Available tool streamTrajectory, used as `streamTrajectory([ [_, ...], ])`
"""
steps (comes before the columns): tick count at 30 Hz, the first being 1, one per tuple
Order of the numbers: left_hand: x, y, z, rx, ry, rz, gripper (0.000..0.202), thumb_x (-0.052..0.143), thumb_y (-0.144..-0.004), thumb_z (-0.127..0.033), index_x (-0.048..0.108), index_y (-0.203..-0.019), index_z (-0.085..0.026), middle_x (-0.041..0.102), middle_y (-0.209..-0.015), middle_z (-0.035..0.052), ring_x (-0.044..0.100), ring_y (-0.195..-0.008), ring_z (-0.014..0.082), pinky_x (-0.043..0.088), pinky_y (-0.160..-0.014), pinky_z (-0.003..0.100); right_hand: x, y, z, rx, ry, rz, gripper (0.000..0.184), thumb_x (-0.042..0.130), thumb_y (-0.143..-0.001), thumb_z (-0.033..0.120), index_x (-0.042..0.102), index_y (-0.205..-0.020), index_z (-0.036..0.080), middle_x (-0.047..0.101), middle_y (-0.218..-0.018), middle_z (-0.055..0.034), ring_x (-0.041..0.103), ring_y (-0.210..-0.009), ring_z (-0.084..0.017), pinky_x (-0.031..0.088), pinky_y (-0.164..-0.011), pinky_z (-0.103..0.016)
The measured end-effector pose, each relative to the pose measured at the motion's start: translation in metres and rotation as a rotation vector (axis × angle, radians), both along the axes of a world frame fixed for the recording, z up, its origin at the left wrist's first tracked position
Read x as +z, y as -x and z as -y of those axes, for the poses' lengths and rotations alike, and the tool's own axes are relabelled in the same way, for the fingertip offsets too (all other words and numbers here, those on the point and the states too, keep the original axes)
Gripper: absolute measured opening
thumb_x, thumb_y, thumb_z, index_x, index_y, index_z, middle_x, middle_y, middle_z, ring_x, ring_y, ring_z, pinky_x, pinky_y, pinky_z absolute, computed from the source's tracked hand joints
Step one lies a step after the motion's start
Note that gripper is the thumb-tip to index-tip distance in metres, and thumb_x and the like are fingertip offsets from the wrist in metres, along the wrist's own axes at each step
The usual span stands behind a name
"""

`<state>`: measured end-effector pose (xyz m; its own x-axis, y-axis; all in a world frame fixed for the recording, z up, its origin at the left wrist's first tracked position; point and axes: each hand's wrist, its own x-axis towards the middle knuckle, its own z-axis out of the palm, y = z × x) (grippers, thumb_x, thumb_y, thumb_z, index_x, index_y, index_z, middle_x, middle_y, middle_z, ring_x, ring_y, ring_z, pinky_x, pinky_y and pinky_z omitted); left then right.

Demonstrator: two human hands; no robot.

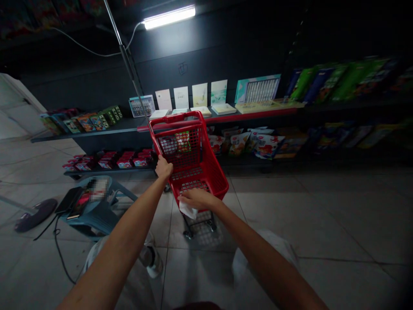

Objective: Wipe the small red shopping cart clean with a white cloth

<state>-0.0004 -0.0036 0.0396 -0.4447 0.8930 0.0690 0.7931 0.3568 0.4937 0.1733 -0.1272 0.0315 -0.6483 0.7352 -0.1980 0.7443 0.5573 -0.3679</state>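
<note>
A small red shopping cart [214, 174] with a grid basket stands in front of me. My left hand [164, 167] is closed on the cart's left side rim, near the lower end of a thin metal pole [129, 66]. At the near edge of the basket, my right hand [197, 199] holds a crumpled white cloth [188, 210] against the rim. Whether it is fabric or paper I cannot tell. The fingertips of that hand are partly hidden. Snack bags on the shelf show through the cart's back grid.
A dark shelf [129, 125] behind the cart carries books [182, 98], boxes and snack bags [267, 144]. At left, a blue-grey stool [97, 219] bears a dark device with a hanging cable, beside a round stand base [36, 215]. A lamp tube [169, 17] shines above.
</note>
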Motion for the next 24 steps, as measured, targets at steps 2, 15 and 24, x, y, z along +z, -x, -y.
streamTrajectory([
  [2,0.001,-0.001,-0.002,-0.008,-0.002,-0.026,0.060,0.062,-0.084,-0.020,0.044,-0.140,-0.017,0.069,-0.128,0.0204,0.069,-0.119,0.0338,0.055,-0.097,0.044,0.000,-0.003,-0.002,-0.041,-0.007,0.017,0.061,0.026,-0.107,0.053,0.076,-0.117,0.019,0.076,-0.116,-0.0167,0.072,-0.110,-0.030,0.050,-0.090,-0.035],
  [15,-0.006,-0.002,-0.001,0.006,-0.016,-0.058,0.058,0.061,-0.085,-0.021,0.043,-0.140,-0.017,0.069,-0.127,0.0208,0.069,-0.118,0.0345,0.055,-0.094,0.044,0.004,-0.062,-0.041,-0.205,0.028,0.309,0.046,0.043,-0.103,0.040,0.077,-0.122,0.015,0.073,-0.124,-0.0202,0.072,-0.112,-0.031,0.054,-0.091,-0.036],
  [24,-0.002,-0.005,0.003,0.014,-0.015,-0.040,0.058,0.059,-0.086,-0.018,0.042,-0.141,-0.017,0.065,-0.135,0.0201,0.069,-0.118,0.0342,0.054,-0.096,0.044,-0.009,-0.018,-0.047,-0.018,0.053,0.213,0.034,0.054,-0.098,0.033,0.081,-0.105,0.012,0.078,-0.109,-0.0197,0.076,-0.097,-0.028,0.054,-0.081,-0.032],
])
